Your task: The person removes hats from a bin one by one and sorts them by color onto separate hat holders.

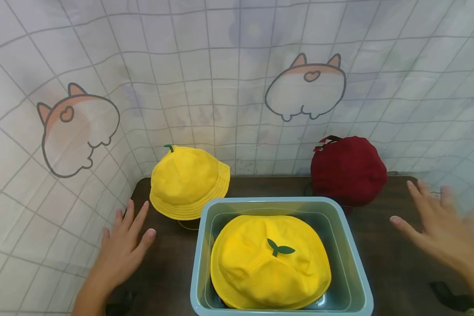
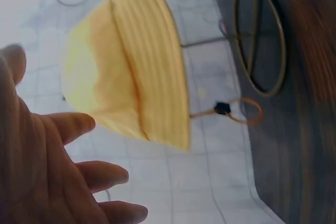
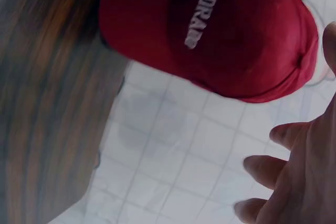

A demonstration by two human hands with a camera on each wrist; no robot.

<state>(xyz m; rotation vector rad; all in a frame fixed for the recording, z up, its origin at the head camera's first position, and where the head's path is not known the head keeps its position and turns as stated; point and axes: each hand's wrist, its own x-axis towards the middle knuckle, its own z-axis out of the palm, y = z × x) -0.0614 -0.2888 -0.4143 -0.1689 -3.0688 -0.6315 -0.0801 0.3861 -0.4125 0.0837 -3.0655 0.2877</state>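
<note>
A yellow bucket hat (image 1: 189, 180) with a small green sprout on top sits on a wire stand (image 2: 283, 45) at the back left. My left hand (image 1: 120, 250) is just left and in front of it, fingers spread, holding nothing. A dark red cap (image 1: 347, 171) stands at the back right; in the right wrist view white lettering shows on its front. To the right of it my right hand (image 1: 446, 228) hovers with fingers spread and slightly blurred, also holding nothing. Between the hands, a second yellow hat (image 1: 272, 263) with a green two-leaf sprout lies crown up inside a blue-grey plastic bin (image 1: 282, 200).
The dark wood table (image 1: 163, 259) bears the bin near its front edge. A white gridded curtain (image 1: 237, 87) printed with cartoon dogs encloses the back and both sides. A drawstring with a black toggle (image 2: 222, 108) hangs from the left hat.
</note>
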